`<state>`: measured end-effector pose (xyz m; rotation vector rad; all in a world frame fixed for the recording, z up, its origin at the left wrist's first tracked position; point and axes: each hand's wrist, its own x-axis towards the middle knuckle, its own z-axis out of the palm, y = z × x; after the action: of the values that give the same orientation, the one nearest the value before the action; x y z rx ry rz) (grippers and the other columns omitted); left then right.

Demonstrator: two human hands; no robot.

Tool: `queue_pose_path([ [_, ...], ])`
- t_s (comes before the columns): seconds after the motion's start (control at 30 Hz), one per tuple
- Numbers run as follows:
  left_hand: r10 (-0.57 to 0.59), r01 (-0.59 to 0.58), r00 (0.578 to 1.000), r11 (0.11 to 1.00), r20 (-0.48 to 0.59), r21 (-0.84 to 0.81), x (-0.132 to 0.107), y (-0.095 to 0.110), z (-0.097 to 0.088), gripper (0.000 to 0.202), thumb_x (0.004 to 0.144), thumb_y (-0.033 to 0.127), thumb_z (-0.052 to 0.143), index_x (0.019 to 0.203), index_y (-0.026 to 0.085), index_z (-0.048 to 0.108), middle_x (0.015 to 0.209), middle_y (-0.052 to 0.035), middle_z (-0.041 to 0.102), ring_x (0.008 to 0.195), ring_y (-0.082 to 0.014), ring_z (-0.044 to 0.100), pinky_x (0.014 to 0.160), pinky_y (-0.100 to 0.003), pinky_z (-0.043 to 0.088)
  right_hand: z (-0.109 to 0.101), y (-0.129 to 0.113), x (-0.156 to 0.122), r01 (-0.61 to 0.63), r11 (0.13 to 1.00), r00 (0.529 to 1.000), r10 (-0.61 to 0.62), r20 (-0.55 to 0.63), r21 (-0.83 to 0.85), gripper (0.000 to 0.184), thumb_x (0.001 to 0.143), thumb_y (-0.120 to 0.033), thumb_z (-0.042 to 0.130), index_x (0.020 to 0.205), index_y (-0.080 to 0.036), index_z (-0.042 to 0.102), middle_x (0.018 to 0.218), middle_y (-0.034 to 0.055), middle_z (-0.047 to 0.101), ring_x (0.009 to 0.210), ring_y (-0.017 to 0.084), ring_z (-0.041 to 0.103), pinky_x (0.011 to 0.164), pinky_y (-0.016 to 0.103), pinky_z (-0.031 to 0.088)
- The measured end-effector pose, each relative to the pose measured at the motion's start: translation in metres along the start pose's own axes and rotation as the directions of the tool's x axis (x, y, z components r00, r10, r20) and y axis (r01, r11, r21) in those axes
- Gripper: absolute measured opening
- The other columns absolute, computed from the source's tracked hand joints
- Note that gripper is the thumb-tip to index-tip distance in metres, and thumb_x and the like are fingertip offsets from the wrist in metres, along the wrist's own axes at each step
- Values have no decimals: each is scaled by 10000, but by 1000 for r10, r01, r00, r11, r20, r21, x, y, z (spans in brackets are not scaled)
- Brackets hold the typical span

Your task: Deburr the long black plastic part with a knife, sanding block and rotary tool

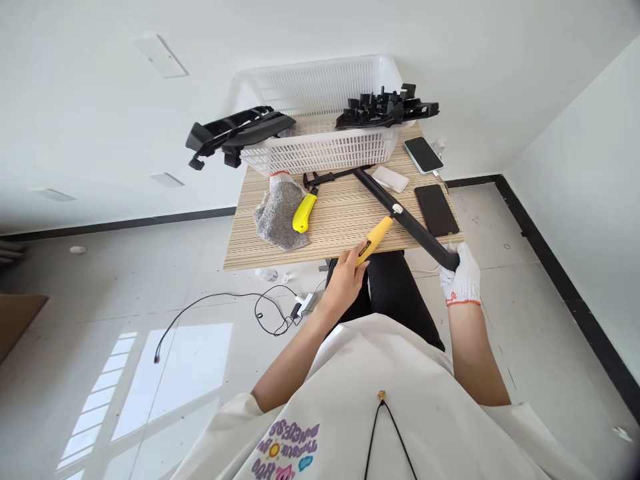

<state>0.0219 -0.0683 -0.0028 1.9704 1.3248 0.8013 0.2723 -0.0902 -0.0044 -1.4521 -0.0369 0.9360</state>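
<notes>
My bare left hand (344, 279) is closed round the yellow handle of a small tool (376, 235), and the tool's tip touches a white spot on a long black plastic strip (395, 207). My right hand (461, 275), in a white knit glove, grips the near end of that strip at the table's front right corner. The strip lies slantwise across the wooden table (345, 230), running back toward the basket.
A white mesh basket (320, 150) at the back holds black plastic parts (385, 107), and more black parts (235, 133) overhang its left rim. A grey glove (280, 213), a yellow utility knife (305, 213), a black caliper (320, 179), two phones (437, 208) and a white card (390, 179) lie on the table. Cables (265, 313) trail on the floor.
</notes>
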Motion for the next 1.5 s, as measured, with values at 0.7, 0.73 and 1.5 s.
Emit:
queue_pose_path([
  [0.7,51,-43,986,998,156,-50,-18,11,10,475,995,192,465,1463,255,410,1228,-104,549,1107,-202,609,1048,-393,489,3,2,-2,-29,999,998,27,52,42,166,850,-360,614,830,-195,606,548,-72,431,325,27,201,269,199,135],
  [0.73,20,-17,994,1000,104,-21,-13,8,8,470,992,189,470,1455,248,418,1229,-110,552,1122,-213,606,1047,-403,486,3,1,-3,-31,999,998,28,62,39,164,849,-359,613,828,-197,605,546,-74,420,322,29,198,268,202,129],
  [1.5,-168,206,964,961,-205,184,28,-16,-48,515,946,158,417,1460,200,429,1121,-143,546,1044,-286,602,989,-505,463,-36,-8,5,25,999,999,-26,-27,-25,298,784,-441,703,826,-149,661,668,-11,569,377,25,225,290,204,166],
])
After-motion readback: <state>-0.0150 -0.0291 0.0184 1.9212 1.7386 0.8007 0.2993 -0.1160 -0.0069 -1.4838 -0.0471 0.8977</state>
